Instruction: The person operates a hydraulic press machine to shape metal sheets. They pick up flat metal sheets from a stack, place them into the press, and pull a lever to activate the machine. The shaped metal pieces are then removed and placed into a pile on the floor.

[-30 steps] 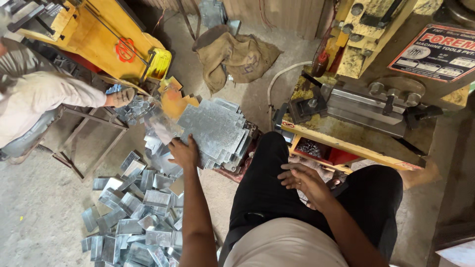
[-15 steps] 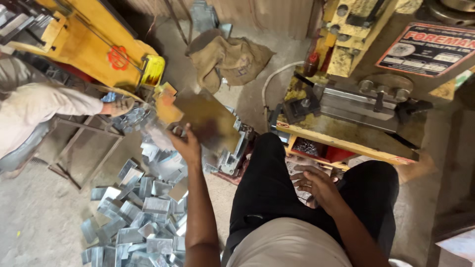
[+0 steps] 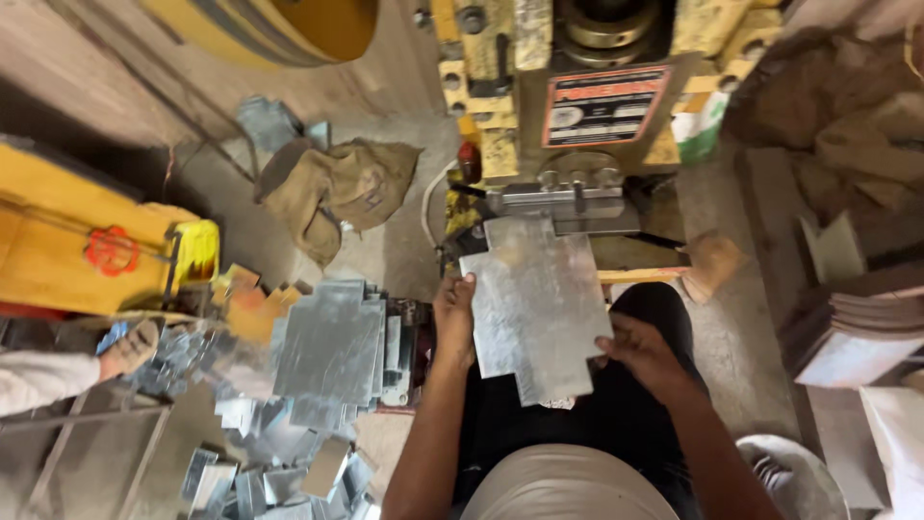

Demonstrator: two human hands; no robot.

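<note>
1. The sheet [image 3: 539, 308] is a flat piece of grey galvanised metal with a dull mottled shine. It is roughly rectangular, with stepped notches cut at its near left and far left corners.
2. It is held over the person's lap, its far edge just below the grey die [image 3: 568, 200] of the yellow press [image 3: 568, 67].
3. The left hand [image 3: 454, 318] is clamped on the sheet's left edge, fingers curled over the rim near the far corner.
4. The right hand [image 3: 643, 351] is clamped on the sheet's right edge near the near corner, thumb on top.
5. To the left, a stack [image 3: 332, 342] of similar notched sheets lies on the floor, with loose bent offcuts [image 3: 279, 462] scattered nearer.
6. A tan bag [image 3: 332, 188] lies on the floor farther off; another yellow machine [image 3: 96, 241] stands at far left, and a second person's foot [image 3: 130, 347] shows beside it.
7. Half a second earlier the left hand was out over the stack at the left, lifting a sheet, while the right hand rested empty on the lap. Now both hands are on the sheet, which has come across in front of the press, and the view has swung toward the press.
</note>
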